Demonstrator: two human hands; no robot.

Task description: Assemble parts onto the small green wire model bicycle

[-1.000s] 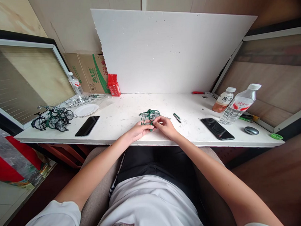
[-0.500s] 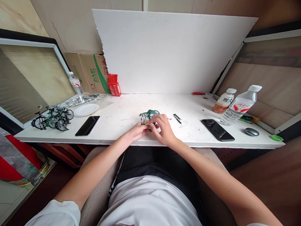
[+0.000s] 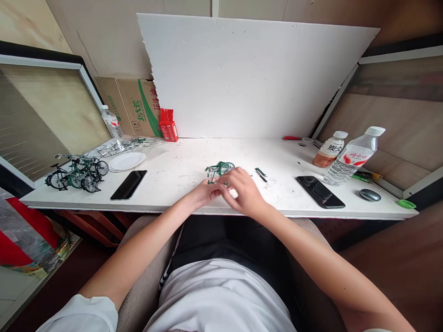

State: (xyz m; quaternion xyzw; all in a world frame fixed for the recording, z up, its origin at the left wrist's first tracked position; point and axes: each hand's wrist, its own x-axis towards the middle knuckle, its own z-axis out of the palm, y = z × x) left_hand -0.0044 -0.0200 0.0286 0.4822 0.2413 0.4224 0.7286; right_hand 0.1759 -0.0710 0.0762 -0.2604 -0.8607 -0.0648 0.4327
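Observation:
A small green model bicycle (image 3: 225, 167) is at the middle of the white table, just beyond my hands. My left hand (image 3: 203, 194) is closed on a part of the green model at its near side. My right hand (image 3: 240, 190) overlaps it from the right, fingers bent and pinched together; what they grip is too small to make out. Small green and dark pieces (image 3: 260, 174) lie to the right of my right hand. Several finished-looking model bicycles (image 3: 78, 173) stand in a cluster at the left end.
A phone (image 3: 129, 185) and a white plate (image 3: 127, 161) lie on the left. To the right are another phone (image 3: 320, 191), two bottles (image 3: 354, 156), a mouse (image 3: 370, 194) and a green lid (image 3: 406, 204). A white board (image 3: 253, 80) stands behind the table (image 3: 162, 202).
My right hand has turned slightly and shifted a little to the right over the model. My left hand has barely moved.

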